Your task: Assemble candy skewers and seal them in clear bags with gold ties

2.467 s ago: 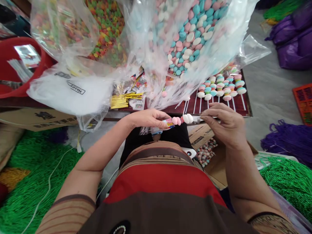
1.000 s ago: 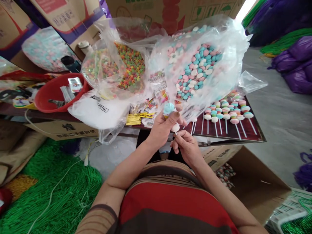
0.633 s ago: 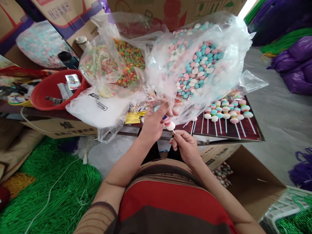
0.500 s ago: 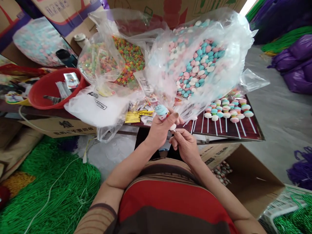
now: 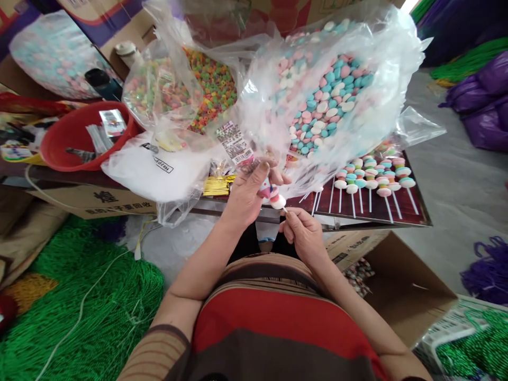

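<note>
In front of my body, my left hand [image 5: 246,198] is closed around a candy lollipop [image 5: 279,202] and a clear printed wrapper. The wrapper [image 5: 235,143] sticks up past the thumb, with a barcode label facing me. A white piece and pink-red pieces of the lollipop show below my fingers; how far the wrapper covers them I cannot tell. My right hand [image 5: 304,231] pinches the thin white stick at its lower end. Several finished-looking candy lollipops [image 5: 371,174] lie to the right on the dark red table [image 5: 323,203], their sticks toward me.
Large clear bags of pastel candies [image 5: 329,100] and colourful ring candies [image 5: 214,90] fill the table's back. A white plastic bag [image 5: 154,169] and a red basin [image 5: 59,145] stand left. An open cardboard box [image 5: 408,286] sits below right; green cords [image 5: 87,307] cover the floor left.
The wrapper has turned and risen in my left hand, so its barcode label now faces me. More of the lollipop's lower end shows. My right hand stays on the stick.
</note>
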A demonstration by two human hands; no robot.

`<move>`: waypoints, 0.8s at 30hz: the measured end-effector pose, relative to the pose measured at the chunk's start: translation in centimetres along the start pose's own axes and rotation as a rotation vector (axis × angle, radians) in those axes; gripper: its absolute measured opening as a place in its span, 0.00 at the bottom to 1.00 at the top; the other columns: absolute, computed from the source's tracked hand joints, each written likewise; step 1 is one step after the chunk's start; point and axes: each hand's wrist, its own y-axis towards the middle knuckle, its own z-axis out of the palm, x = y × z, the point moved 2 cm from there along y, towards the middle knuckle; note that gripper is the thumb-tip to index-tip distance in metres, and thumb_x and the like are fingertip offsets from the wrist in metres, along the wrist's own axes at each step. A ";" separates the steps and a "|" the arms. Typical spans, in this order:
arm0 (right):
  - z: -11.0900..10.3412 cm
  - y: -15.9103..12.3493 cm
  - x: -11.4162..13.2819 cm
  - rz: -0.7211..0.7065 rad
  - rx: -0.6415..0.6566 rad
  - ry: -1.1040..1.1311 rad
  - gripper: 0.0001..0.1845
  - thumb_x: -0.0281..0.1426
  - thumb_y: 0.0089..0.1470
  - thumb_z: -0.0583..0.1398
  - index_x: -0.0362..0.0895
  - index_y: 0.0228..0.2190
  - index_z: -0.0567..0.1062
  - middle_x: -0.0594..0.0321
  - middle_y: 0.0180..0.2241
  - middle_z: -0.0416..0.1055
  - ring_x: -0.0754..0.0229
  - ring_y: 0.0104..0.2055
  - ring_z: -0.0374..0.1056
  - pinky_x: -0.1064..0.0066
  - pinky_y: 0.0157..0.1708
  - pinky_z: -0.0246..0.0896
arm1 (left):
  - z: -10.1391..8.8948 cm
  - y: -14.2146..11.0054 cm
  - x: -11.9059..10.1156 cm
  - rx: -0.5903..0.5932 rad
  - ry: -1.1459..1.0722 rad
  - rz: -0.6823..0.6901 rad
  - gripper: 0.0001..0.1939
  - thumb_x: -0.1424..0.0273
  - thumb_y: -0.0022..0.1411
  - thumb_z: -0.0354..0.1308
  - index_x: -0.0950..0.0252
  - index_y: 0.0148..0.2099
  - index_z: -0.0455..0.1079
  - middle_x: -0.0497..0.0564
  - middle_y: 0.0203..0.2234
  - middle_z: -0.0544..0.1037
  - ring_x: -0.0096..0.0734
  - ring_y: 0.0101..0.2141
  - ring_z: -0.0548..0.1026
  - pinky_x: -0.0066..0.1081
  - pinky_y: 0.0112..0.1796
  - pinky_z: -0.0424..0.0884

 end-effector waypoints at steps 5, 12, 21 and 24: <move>-0.5 0.6 0.0 -0.118 -0.120 -0.082 0.12 0.43 0.52 0.69 0.47 0.34 0.82 0.67 0.23 0.75 0.63 0.27 0.67 0.69 0.31 0.65 | -0.4 -0.5 1.0 -0.061 0.037 -0.088 0.18 0.55 0.57 0.71 0.60 0.40 0.71 0.42 0.21 0.74 0.30 0.32 0.80 0.29 0.32 0.71; 0.1 0.5 -0.1 -0.055 -0.002 -0.098 0.15 0.45 0.55 0.68 0.46 0.32 0.82 0.73 0.17 0.62 0.68 0.20 0.54 0.72 0.23 0.54 | -0.3 -0.4 0.7 0.017 0.043 -0.075 0.20 0.53 0.52 0.73 0.59 0.38 0.72 0.43 0.22 0.74 0.32 0.32 0.80 0.29 0.30 0.69; 0.6 0.2 0.2 0.041 0.176 -0.022 0.19 0.49 0.57 0.65 0.46 0.39 0.78 0.75 0.16 0.59 0.68 0.19 0.54 0.73 0.22 0.56 | -1.1 -0.2 1.8 0.137 0.087 -0.131 0.21 0.51 0.53 0.71 0.61 0.37 0.71 0.45 0.23 0.76 0.37 0.36 0.81 0.34 0.36 0.74; 0.3 0.3 0.0 -0.062 0.045 -0.124 0.17 0.47 0.55 0.68 0.47 0.35 0.77 0.72 0.19 0.66 0.68 0.20 0.56 0.74 0.20 0.51 | -1.4 -0.5 2.0 0.202 0.148 -0.152 0.19 0.53 0.57 0.69 0.61 0.39 0.73 0.46 0.25 0.78 0.34 0.35 0.80 0.34 0.38 0.74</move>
